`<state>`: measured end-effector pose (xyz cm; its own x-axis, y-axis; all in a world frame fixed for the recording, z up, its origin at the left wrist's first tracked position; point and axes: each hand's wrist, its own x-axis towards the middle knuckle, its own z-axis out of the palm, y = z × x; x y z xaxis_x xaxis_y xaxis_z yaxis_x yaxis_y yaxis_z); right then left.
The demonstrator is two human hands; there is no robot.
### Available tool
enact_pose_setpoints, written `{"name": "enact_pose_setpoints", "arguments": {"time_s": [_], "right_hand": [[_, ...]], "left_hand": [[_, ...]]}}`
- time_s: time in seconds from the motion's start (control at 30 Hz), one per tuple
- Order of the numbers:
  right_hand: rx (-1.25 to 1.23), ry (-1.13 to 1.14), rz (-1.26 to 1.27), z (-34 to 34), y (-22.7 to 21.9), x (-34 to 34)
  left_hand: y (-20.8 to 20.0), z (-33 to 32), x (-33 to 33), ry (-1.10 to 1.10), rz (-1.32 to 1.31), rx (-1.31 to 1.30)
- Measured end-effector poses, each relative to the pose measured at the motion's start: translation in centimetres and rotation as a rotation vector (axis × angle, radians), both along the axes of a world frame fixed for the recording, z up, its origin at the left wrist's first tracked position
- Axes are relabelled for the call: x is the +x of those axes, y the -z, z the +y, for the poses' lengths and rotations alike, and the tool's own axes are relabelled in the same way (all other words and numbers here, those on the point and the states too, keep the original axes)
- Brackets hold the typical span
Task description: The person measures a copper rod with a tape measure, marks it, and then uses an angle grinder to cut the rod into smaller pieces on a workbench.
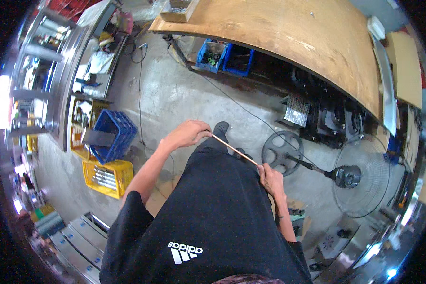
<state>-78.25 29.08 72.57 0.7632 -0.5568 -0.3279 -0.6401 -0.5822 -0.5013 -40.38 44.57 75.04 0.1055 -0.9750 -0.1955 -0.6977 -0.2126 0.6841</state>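
I inspect from a distance, by head camera. Nearest, dark clothing (222,203) lies below and behind the thin tan rod (235,150), my landmark throughout. The rod spans the gap between both hands in front of the body, its left end farther forward than its right. The left hand (190,134) grips the left end between thumb and fingers; the right hand (269,179) pinches the right end. I judge that the two-ended hold serves to keep the rod straight and steady; whether it is stiff or merely drawn tight, I cannot tell.

A shoe (221,128) shows just beyond the rod's left end. Past the right end stands a round base (282,154), with the fan (348,176) farther right of the rod. I rate the base the closest obstacle to a rightward sweep.

Left of the rod, well apart, a yellow crate (127,173) contains metal tubes (104,177), presumably to keep them together. A blue crate (123,137) stands beside it, also left of the rod.

Ahead of the rod, a cable (232,100) crosses the floor (175,99): a possible snag underfoot. I judge the widest room for moving to lie ahead-left of the rod. Farthest ahead, the desk (279,33) presents a long front edge; blue bins (238,59) sit beneath, probably to save floor space.
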Motion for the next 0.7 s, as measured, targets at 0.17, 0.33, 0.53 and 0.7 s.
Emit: {"name": "enact_pose_setpoints", "arguments": {"time_s": [0.17, 0.33, 0.53, 0.7], "right_hand": [[0.093, 0.026, 0.160, -2.1, 2.4, -3.9], [0.225, 0.124, 0.229, -2.1, 19.9, -19.7], [0.334, 0.168, 0.510, -1.5, 22.9, -33.7], [0.349, 0.154, 0.458, -1.4, 23.2, -29.1]], "left_hand": [[9.4, 7.5, -9.0, -0.977, 0.543, -0.044], [24.0, 25.3, -22.5, -1.175, 0.145, 0.305], [19.8, 32.5, -36.7, -1.506, 0.721, 0.517], [24.2, 35.7, -39.4, -1.562, 0.573, 0.535]]}}
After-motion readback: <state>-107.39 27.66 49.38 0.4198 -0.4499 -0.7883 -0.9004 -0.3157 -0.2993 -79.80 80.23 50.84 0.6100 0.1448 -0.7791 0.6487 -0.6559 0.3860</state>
